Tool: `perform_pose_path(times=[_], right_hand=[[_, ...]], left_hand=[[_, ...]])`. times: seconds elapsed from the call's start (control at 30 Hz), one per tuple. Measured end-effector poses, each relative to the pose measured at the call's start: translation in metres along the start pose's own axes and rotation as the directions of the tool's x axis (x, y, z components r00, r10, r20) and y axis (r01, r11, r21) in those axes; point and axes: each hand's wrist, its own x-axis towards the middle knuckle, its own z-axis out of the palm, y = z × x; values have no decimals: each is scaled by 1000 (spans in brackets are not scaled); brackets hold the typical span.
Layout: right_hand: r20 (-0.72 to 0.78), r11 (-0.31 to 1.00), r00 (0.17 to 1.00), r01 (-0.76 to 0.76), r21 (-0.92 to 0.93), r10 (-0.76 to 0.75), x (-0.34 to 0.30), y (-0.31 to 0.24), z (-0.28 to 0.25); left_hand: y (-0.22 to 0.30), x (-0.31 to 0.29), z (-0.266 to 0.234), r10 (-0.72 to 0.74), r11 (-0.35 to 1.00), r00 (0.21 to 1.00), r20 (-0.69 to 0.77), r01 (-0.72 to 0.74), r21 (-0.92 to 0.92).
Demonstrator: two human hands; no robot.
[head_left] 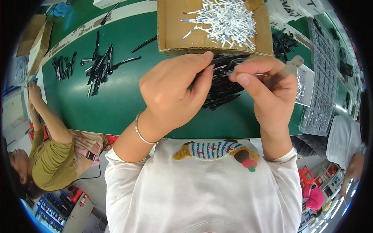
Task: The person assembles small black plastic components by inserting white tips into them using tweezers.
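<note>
Over the near part of the green counter (128, 108), head view: both hands at the main pile (224, 88) of black pieces, just below the cardboard box (167, 33).

Right hand (274, 87): thumb and forefinger pinched on a thin, metallic-looking pin (261, 74), lying roughly level. Left hand (171, 87): fingers bent, thumb and forefinger tips near one another, dark pieces right behind them; cannot tell whether one is gripped or just lies beyond. Bangle (140, 130) on the left wrist, smooth, pale metal.

Progress, by judgement: looks midway. Two smaller groups lie apart at left, a crossed heap (100, 72) and a short row (65, 66), perhaps sorted out; cannot tell whether these are finished. Main pile sizeable, so much seems left. More pins (300, 83) lie in the small white tray (309, 87) at right, so supply remains.

Materials: black pieces long, slender, glossy, probably plastic, some with thicker ends. Box walls brown, corrugated edge showing; inside, a loose tangle of narrow white slips (229, 23) with blue marks, paper-like. Clear trays (320, 77) beyond the white tray: ridged, shiny, stiff-looking plastic. Counter top smooth, faintly reflective. One loose black piece (143, 44) rests left of the box, tilted.
</note>
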Motion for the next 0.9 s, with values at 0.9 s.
perform_pose_path(times=[0.9], right_hand=[[-134,967,991,-62,-249,29,3,16,5]], left_hand=[[5,-2,-1,-384,805,906,178,423,-416]])
